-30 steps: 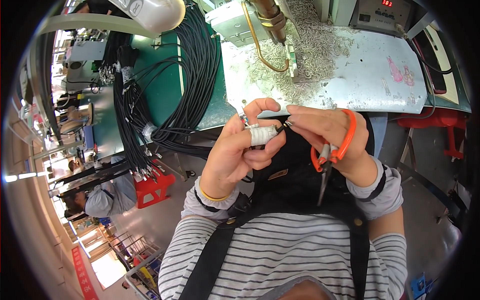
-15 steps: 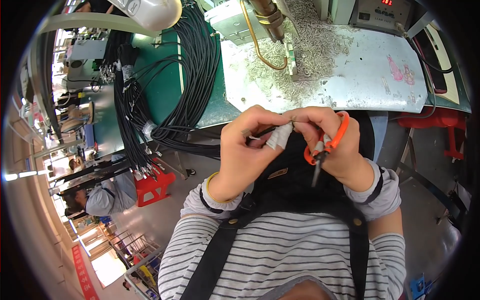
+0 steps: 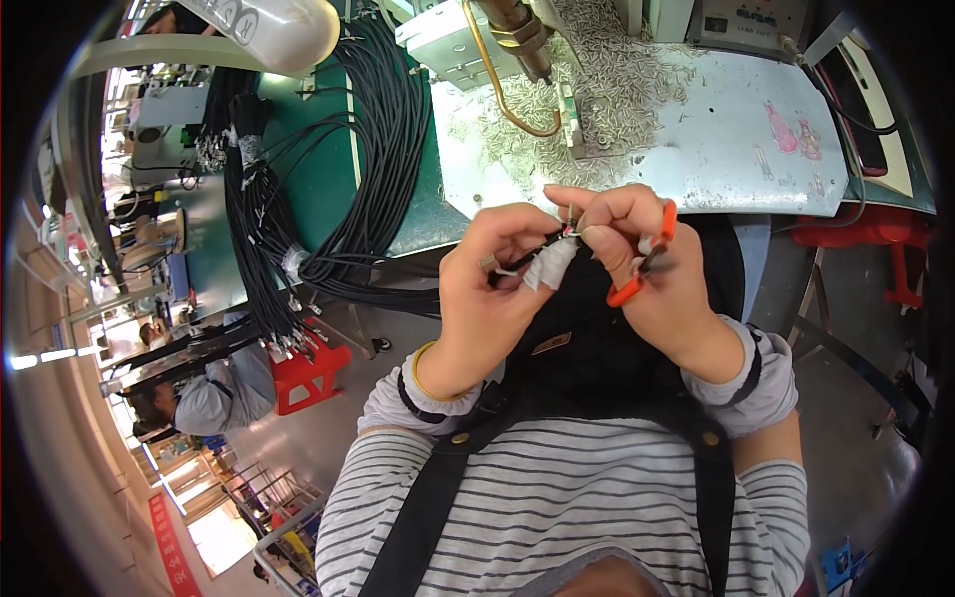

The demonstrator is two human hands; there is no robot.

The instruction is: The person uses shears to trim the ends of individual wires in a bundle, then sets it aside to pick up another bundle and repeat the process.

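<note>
My left hand (image 3: 481,298) is closed on the end of a black cable (image 3: 538,253). White wrapping (image 3: 553,266) covers its thumb, and a ring sits on one finger. Thin stripped wires (image 3: 570,227), one of them reddish, stick out of the cable between my two hands. My right hand (image 3: 665,289) has its thumb and fingertips at these wires; whether it grips them is hard to see. Orange-handled scissors (image 3: 665,225) hang on the fingers of that hand, handles looped around them, blades partly hidden and blurred.
Ahead is a pale metal plate (image 3: 696,179) strewn with many small metal pieces (image 3: 617,90), under a machine head (image 3: 517,40) with a copper-coloured tube. Coiled black cables (image 3: 388,169) lie on the green table at left. Red stools (image 3: 310,378) stand lower left and at right.
My fingertips have moved apart a little and the wires now show between them. The right hand has turned, swinging the scissors so their blades no longer point down.
</note>
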